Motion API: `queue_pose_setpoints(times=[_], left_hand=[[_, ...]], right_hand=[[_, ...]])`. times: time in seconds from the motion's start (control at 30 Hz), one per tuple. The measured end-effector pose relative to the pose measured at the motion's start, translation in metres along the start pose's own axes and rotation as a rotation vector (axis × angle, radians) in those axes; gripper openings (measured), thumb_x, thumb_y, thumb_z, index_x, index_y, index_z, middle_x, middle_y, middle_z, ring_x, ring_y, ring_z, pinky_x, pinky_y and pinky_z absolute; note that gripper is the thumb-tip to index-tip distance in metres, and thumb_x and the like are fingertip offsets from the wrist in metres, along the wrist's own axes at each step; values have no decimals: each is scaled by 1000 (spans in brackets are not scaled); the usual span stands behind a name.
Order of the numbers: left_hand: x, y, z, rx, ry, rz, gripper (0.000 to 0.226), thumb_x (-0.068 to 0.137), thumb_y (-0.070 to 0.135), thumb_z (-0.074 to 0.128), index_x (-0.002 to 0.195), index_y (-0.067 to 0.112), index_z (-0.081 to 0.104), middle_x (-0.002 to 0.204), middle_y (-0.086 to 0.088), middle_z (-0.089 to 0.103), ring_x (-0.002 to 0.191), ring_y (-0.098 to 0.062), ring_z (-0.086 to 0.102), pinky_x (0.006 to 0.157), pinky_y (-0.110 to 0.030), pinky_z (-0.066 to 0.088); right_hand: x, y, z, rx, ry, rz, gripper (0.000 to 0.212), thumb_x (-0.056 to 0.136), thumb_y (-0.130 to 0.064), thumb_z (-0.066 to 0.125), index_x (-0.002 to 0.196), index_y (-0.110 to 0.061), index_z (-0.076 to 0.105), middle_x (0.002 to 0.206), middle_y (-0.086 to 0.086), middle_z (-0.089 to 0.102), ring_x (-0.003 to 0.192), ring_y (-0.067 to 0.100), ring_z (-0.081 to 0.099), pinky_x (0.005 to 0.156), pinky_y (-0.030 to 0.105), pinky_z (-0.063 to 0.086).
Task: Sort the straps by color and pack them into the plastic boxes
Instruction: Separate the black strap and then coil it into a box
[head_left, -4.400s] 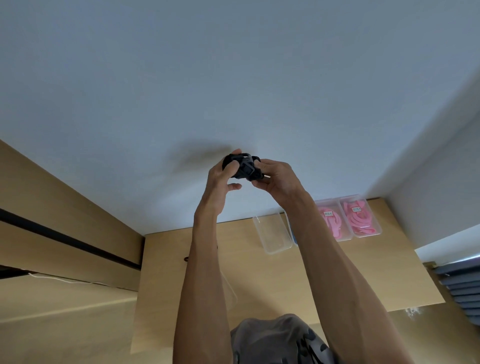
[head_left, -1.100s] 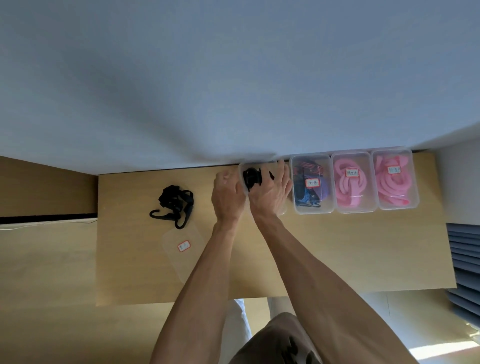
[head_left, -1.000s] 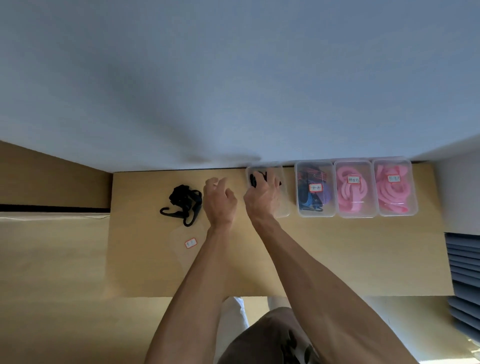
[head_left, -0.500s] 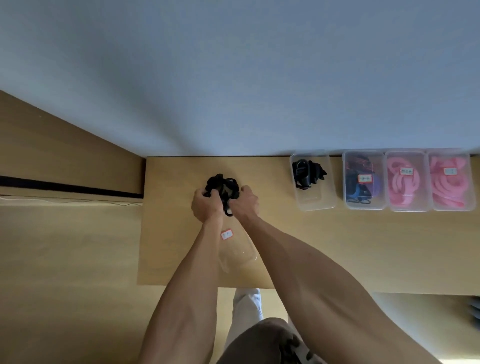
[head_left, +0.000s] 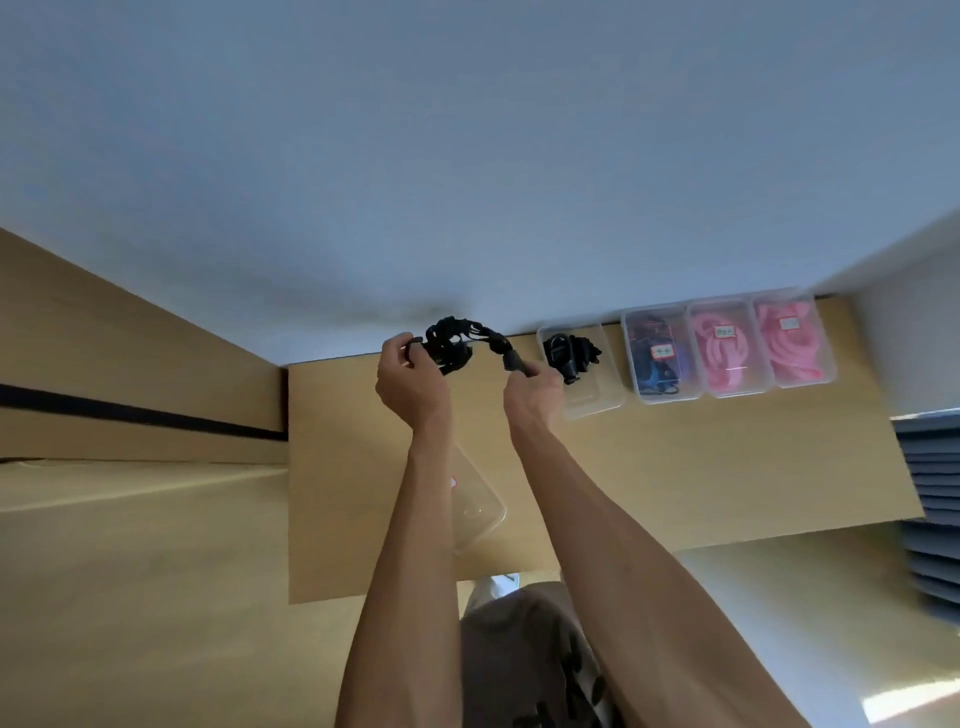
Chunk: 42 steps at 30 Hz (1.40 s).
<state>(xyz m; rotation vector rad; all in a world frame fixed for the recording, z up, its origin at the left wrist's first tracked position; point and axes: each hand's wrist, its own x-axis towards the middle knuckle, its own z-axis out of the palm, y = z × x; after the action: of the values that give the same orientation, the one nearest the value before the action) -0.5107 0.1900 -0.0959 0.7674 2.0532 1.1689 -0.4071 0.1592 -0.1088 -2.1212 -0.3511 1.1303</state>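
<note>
Black strap (head_left: 457, 340) is up in the air above the wooden table (head_left: 675, 467), bunched in the left hand (head_left: 410, 384) while the right hand (head_left: 532, 397) pinches its other end. Just right sits an open plastic box (head_left: 597, 400) with another black strap (head_left: 569, 356) inside, then three lidded boxes, two holding pink straps (head_left: 727, 358).

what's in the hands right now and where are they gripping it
A black strap, lifted above the table: left hand grips its bunched end, right hand pinches the other end.
</note>
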Motion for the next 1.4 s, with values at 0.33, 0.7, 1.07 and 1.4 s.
queue_pose_setpoints(times=[0.33, 0.7, 1.07, 1.4], left_hand=[[-98, 37, 6, 224, -325, 65, 21, 92, 4, 51, 105, 8, 67, 100, -7, 71, 92, -28, 64, 68, -27, 40], [-140, 180, -20, -216, -677, 236, 21, 89, 24, 57, 92, 23, 78, 100, 0, 76, 87, -16, 70, 74, -33, 49], [-194, 252, -25, -124, -736, 560, 15, 86, 12, 69, 100, 8, 74, 79, -2, 75, 71, -14, 71, 69, -23, 56], [-182, 262, -20, -102, -429, 664, 10, 92, 18, 61, 89, 13, 69, 81, 1, 74, 78, -18, 72, 75, -42, 61]], right_hand=[[-59, -139, -144, -209, -196, -556, 26, 77, 1, 65, 96, -11, 78, 83, 0, 72, 71, 19, 66, 66, 30, 57], [-90, -193, -233, -243, -437, -879, 21, 73, 0, 64, 84, -10, 79, 68, -2, 70, 65, 9, 63, 67, 28, 54], [-87, -177, -241, 532, -393, -777, 16, 94, -8, 53, 87, 4, 60, 69, 6, 58, 64, 23, 54, 61, 50, 52], [-98, -160, -219, 337, -604, -640, 59, 99, -64, 27, 84, -27, 70, 68, 4, 72, 58, 12, 59, 62, 31, 42]])
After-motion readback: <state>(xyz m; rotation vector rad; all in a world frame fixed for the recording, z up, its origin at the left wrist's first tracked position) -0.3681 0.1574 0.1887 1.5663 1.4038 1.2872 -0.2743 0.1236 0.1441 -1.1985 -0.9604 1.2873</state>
